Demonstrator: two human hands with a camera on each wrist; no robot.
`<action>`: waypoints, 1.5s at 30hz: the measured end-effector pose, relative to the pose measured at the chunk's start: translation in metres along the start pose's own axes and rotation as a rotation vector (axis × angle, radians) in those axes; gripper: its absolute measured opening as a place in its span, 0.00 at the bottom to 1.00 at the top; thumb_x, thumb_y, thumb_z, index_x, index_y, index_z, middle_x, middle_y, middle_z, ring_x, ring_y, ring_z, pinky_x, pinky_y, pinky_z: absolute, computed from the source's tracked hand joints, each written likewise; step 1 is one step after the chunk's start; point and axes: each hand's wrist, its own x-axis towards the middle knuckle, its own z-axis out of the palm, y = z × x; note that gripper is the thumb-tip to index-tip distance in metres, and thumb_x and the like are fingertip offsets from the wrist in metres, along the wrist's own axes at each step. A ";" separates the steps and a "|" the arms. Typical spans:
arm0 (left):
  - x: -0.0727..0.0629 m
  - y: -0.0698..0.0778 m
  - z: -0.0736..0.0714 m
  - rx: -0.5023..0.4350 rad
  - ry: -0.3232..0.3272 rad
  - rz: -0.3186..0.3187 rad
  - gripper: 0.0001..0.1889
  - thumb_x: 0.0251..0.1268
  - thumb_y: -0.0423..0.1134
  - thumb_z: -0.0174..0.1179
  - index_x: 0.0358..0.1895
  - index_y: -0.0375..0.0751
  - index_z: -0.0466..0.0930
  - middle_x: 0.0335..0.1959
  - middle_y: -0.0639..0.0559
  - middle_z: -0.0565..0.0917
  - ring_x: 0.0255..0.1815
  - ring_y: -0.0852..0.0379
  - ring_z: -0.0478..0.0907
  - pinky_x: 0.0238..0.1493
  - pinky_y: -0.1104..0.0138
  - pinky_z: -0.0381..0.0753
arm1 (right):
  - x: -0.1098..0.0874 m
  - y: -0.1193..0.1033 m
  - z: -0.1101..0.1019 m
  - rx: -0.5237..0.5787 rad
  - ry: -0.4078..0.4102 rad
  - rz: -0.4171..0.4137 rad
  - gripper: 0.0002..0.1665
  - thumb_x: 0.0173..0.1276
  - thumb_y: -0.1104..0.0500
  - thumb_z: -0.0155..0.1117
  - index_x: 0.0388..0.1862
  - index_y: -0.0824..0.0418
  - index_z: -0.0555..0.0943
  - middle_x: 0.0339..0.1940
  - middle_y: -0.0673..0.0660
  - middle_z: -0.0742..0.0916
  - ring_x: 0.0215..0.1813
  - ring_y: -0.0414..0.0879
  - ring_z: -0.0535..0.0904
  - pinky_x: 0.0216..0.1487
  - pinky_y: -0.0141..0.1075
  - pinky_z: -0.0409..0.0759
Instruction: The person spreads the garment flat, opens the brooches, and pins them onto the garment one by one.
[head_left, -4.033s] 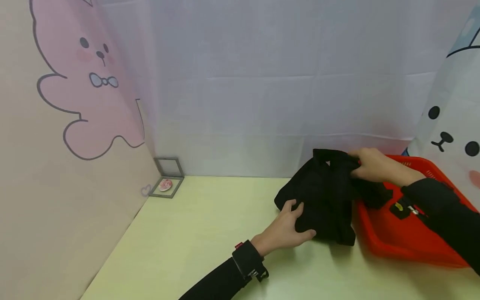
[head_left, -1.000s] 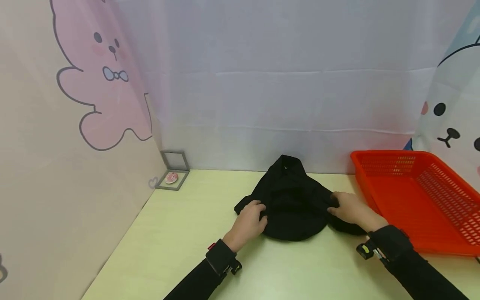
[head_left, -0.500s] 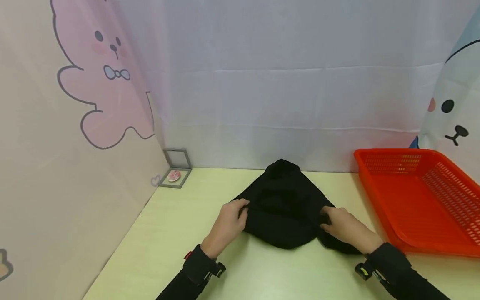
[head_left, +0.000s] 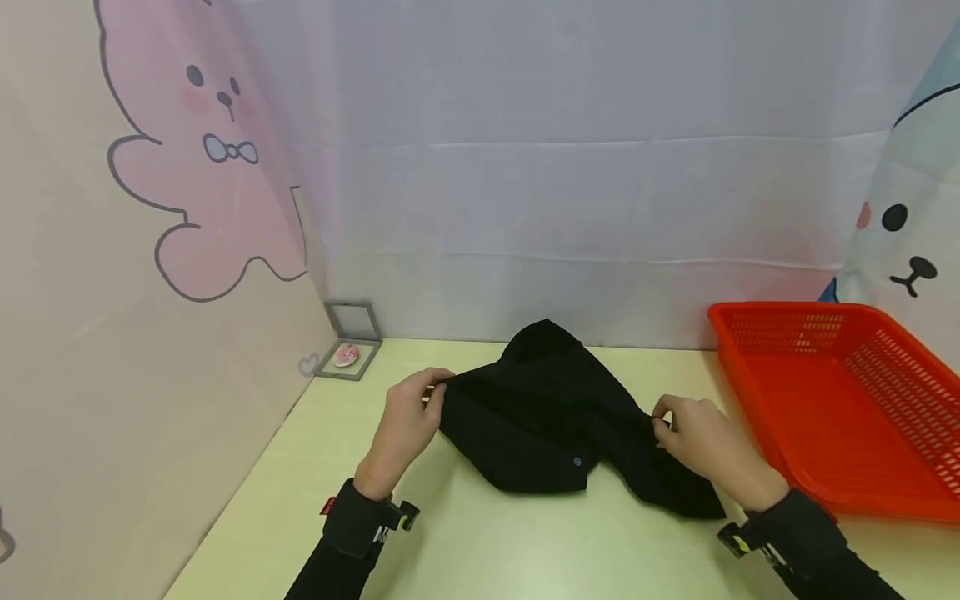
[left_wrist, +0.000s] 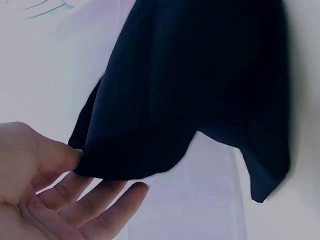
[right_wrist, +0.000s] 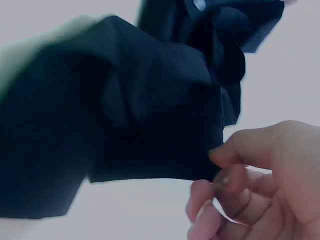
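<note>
A black garment (head_left: 540, 408) lies partly spread and rumpled on the pale yellow table, one small round button showing near its front edge. My left hand (head_left: 405, 425) pinches its left corner between thumb and fingers, lifting that edge a little. In the left wrist view the cloth (left_wrist: 165, 90) hangs from the thumb and fingertips. On the other side, my right hand (head_left: 708, 442) pinches an edge of the garment, and a loose flap trails toward the front beneath it. The right wrist view shows a straight hem (right_wrist: 150, 172) running to the right thumb and index finger.
A red plastic basket (head_left: 840, 400) with slotted sides stands to the right, close to my right forearm. A white curtain (head_left: 525, 208) backs the table (head_left: 360, 433). Printed cartoon bears appear on the left and right walls. A small round pink picture sits in the far left corner.
The garment came out of the red basket onto the table. My left hand has since moved left and up, drawing its corner outward; my right hand has shifted to a pinch on its right edge.
</note>
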 end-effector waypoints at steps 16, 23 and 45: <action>-0.004 0.012 0.043 0.003 -0.225 0.068 0.15 0.71 0.34 0.66 0.58 0.38 0.83 0.57 0.44 0.83 0.57 0.46 0.82 0.58 0.54 0.84 | 0.024 -0.001 0.001 0.134 0.008 0.050 0.06 0.71 0.64 0.63 0.42 0.67 0.84 0.16 0.50 0.77 0.17 0.42 0.67 0.19 0.33 0.67; -0.015 0.015 0.067 0.128 -0.412 0.068 0.27 0.71 0.44 0.67 0.71 0.45 0.73 0.67 0.45 0.76 0.64 0.48 0.80 0.61 0.54 0.83 | 0.023 0.005 0.018 0.115 -0.094 0.054 0.14 0.68 0.64 0.68 0.48 0.72 0.82 0.19 0.51 0.79 0.21 0.43 0.71 0.23 0.34 0.71; -0.029 0.023 0.097 0.343 -0.646 0.157 0.16 0.65 0.46 0.72 0.52 0.44 0.88 0.51 0.49 0.83 0.48 0.52 0.82 0.48 0.62 0.84 | 0.018 0.009 0.017 0.095 0.208 0.008 0.06 0.64 0.67 0.70 0.39 0.70 0.86 0.25 0.56 0.81 0.27 0.48 0.74 0.31 0.39 0.76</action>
